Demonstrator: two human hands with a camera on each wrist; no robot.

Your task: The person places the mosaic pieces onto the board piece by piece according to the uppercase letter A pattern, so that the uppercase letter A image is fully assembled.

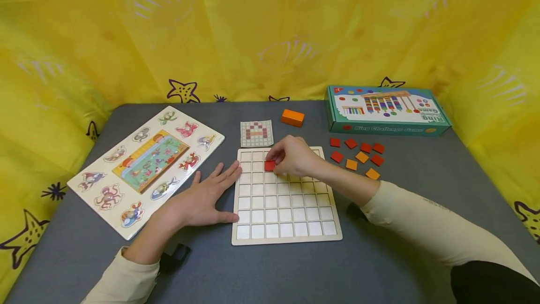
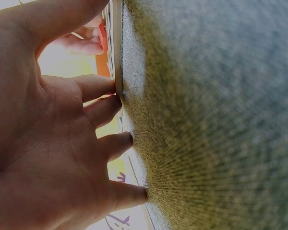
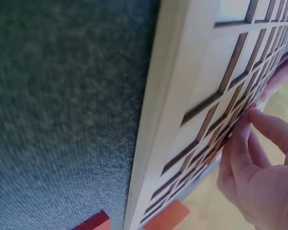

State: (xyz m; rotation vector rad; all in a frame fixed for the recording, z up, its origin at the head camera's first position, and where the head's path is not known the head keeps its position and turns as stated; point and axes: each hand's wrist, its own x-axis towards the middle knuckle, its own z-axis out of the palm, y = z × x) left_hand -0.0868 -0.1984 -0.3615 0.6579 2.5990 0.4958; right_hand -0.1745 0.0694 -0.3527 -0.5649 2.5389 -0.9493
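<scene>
The light wooden grid board (image 1: 287, 241), framed into square cells, lies flat on the table. My left hand (image 1: 206, 199) is spread along its left edge, with thumb and fingertips right at the side of the frame. In the left wrist view, the fingers (image 2: 108, 146) reach straight toward the board's edge (image 2: 117, 52). Over the upper left part of the grid, my right hand (image 1: 293, 156) pinches a red square tile (image 1: 270, 166) between thumb and fingers, at a cell in the third column. The right wrist view shows the fingertips close to the grid, largely covering the tile.
Behind the board lie a pattern card (image 1: 257, 133) and an orange block (image 1: 292, 117). Several loose red tiles (image 1: 350, 143) and orange tiles (image 1: 351, 164) are scattered to the right. A green game box (image 1: 390, 128) stands at the back right; a sea-animal puzzle board (image 1: 99, 154) lies left.
</scene>
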